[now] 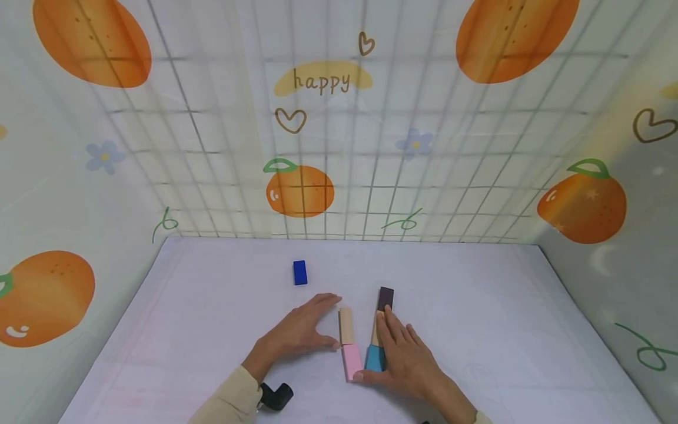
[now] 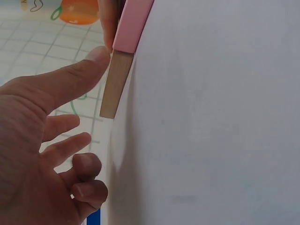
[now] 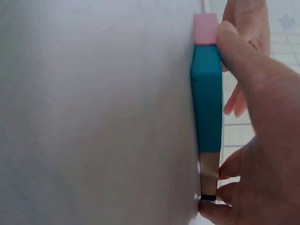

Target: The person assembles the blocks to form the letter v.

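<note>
Two short rows of blocks lie on the table between the hands. In the left row a plain wooden block (image 1: pixel 346 325) meets a pink block (image 1: pixel 352 361) end to end. A dark block (image 1: pixel 385 298), another wooden block (image 3: pixel 209 174) and a teal block (image 1: pixel 375 358) form the right row. My left hand (image 1: pixel 299 330) is spread beside the left row, its thumb tip close to where wood meets pink; contact is unclear. My right hand (image 1: pixel 410 359) lies along the right row with extended fingers at its side, the thumb reaching the pink block's near end.
A blue block (image 1: pixel 300 272) lies alone farther back on the white table (image 1: pixel 212 282). Beside the left sleeve is a black object (image 1: pixel 278 397), apparently part of wrist gear. A printed curtain (image 1: pixel 339 135) with oranges encloses the back and sides.
</note>
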Motion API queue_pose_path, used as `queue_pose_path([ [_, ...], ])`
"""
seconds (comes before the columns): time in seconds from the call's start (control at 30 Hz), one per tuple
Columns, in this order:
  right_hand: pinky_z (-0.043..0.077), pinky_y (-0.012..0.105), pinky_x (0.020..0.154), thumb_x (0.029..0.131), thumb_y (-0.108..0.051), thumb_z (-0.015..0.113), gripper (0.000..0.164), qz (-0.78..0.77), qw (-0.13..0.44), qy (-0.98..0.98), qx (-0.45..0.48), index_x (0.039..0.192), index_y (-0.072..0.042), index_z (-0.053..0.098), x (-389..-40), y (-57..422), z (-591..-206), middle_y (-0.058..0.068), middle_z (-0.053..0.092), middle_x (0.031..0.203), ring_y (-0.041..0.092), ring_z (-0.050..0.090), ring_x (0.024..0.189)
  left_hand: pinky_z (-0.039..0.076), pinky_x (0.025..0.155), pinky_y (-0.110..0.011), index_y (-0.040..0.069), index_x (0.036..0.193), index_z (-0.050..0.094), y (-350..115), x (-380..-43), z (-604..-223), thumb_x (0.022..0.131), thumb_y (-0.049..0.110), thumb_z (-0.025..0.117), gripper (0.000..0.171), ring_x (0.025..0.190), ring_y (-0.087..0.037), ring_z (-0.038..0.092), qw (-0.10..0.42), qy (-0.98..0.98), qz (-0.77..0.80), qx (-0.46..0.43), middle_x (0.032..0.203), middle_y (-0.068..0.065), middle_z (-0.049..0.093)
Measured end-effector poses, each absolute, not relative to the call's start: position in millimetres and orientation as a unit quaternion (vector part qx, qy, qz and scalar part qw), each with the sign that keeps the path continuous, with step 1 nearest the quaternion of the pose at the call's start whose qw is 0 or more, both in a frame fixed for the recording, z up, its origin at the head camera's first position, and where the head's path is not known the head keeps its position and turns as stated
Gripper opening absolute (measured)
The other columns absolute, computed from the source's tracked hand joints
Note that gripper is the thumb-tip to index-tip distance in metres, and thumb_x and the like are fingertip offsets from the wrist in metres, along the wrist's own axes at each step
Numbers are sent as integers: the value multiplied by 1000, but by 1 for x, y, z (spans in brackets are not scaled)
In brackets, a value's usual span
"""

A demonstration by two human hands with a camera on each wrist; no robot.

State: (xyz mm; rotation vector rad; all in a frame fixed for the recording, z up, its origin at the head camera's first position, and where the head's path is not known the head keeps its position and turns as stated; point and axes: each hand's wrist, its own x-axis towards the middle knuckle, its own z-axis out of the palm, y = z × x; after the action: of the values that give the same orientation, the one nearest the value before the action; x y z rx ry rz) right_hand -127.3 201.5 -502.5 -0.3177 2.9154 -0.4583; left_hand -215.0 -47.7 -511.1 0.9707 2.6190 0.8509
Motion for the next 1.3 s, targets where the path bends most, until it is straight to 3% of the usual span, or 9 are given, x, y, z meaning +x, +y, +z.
queue_pose_path([
  [0.4,21,59,118,66,-92,58,136,-149,84,980,-101,161,-2,20,-127,201,-503,20,12,167,38,24,150,37,111,-56,28,161,26,-56,-218,-508,81,52,82,101,148,-20,32,117,900,297,298,165,3,26],
  [0.63,21,60,118,66,-93,57,136,-150,80,980,-106,161,-2,20,-127,202,-503,20,12,167,38,23,150,37,112,-55,33,162,19,-63,-222,-507,78,57,82,108,150,-19,28,116,905,296,283,167,6,20],
  [1.0,21,60,118,66,-93,57,136,-146,89,980,-97,161,-3,19,-127,201,-503,19,11,167,37,22,150,37,111,-58,28,163,21,-77,-229,-500,77,52,85,109,148,-27,32,99,901,326,270,167,0,22],
  [1.3,20,59,118,67,-93,56,135,-147,90,980,-101,161,-3,19,-127,201,-503,18,10,168,37,21,151,36,112,-56,30,163,20,-84,-237,-505,78,53,84,109,150,-25,29,98,913,306,250,168,2,18],
])
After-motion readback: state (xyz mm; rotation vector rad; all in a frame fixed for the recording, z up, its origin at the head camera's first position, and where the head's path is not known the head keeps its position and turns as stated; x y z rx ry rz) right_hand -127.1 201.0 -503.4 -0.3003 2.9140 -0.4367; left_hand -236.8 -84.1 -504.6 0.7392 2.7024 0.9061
